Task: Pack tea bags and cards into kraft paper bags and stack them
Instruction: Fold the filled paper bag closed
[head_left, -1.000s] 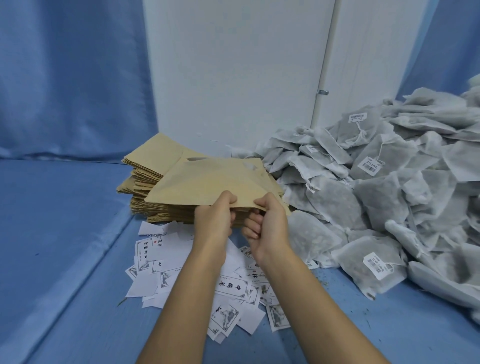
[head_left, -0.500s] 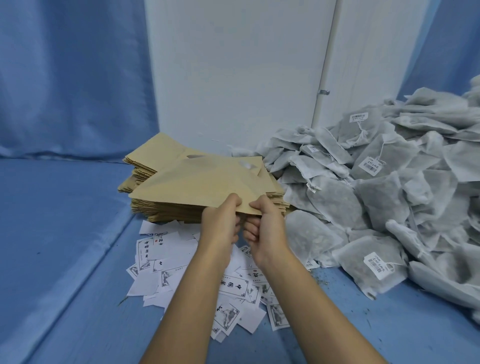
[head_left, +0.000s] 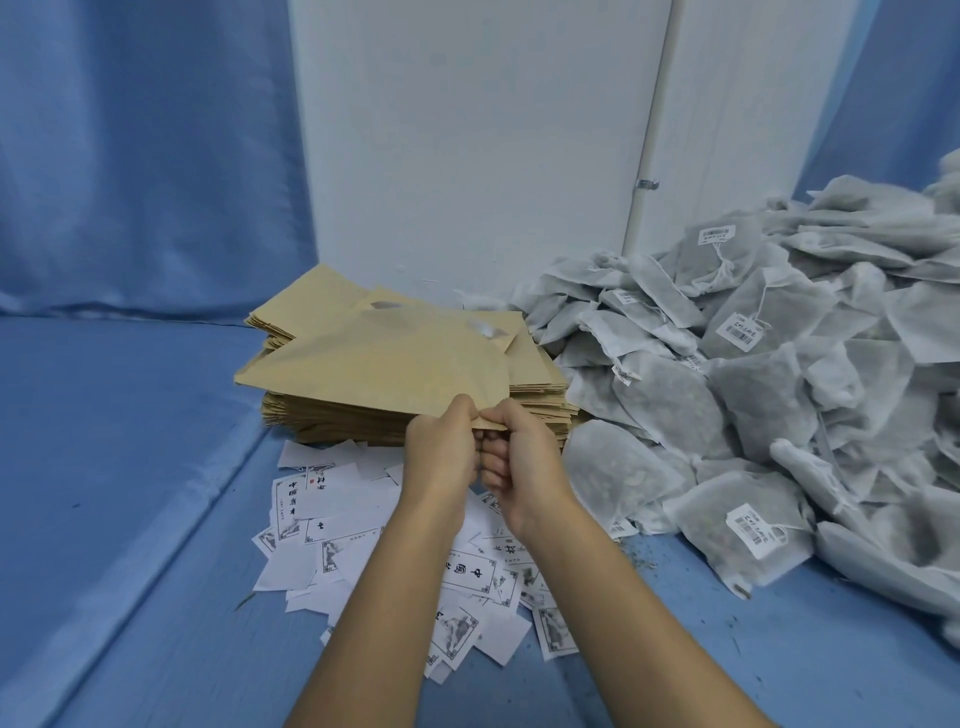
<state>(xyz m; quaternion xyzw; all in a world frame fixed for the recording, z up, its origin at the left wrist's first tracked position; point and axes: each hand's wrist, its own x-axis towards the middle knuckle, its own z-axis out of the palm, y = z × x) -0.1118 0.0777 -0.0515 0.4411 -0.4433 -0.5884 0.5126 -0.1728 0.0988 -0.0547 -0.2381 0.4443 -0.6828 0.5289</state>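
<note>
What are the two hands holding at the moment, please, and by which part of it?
The left hand and the right hand both pinch one kraft paper bag at its near corner, above the stack of bags.

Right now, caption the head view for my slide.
Left hand and right hand pinch the corner of a kraft paper bag over the stack; cards below, tea bags right.

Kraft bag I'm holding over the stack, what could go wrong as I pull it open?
1. Your left hand and right hand both pinch the kraft bag at one near corner, so pulling them apart could tear or crease the paper.
2. The rest of the bag reaches out over the stack and might drag its top bags askew.
3. The cards lie loose under your forearms and could get swept about.
</note>
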